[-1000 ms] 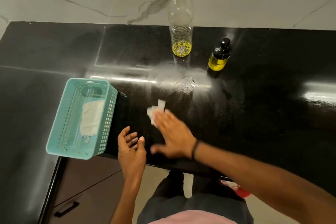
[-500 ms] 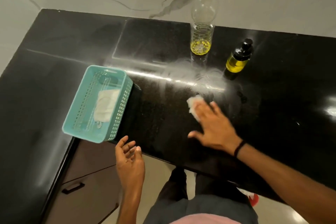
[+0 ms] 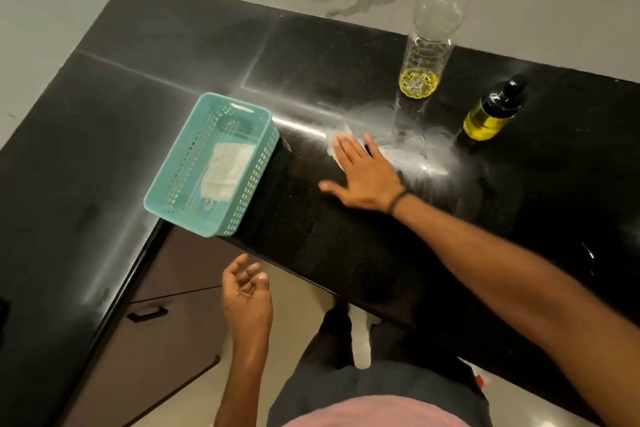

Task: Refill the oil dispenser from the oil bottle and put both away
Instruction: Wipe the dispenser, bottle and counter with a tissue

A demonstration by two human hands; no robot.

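Seemingly refilled: oil dispenser (image 3: 488, 118) and oil bottle (image 3: 429, 52) capped (neither put away).
Right hand (image 3: 367, 177) presses tissue (image 3: 337, 140) flat-fingered; left hand (image 3: 246, 291) loose, empty.

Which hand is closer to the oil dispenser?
Right. The right hand lies on the counter left of the oil dispenser; the left hand hangs off the counter, farther away.

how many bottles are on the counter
2. A tall clear oil bottle stands at the back of the counter; a small dark-capped dispenser stands just to its right. No others seem hidden.
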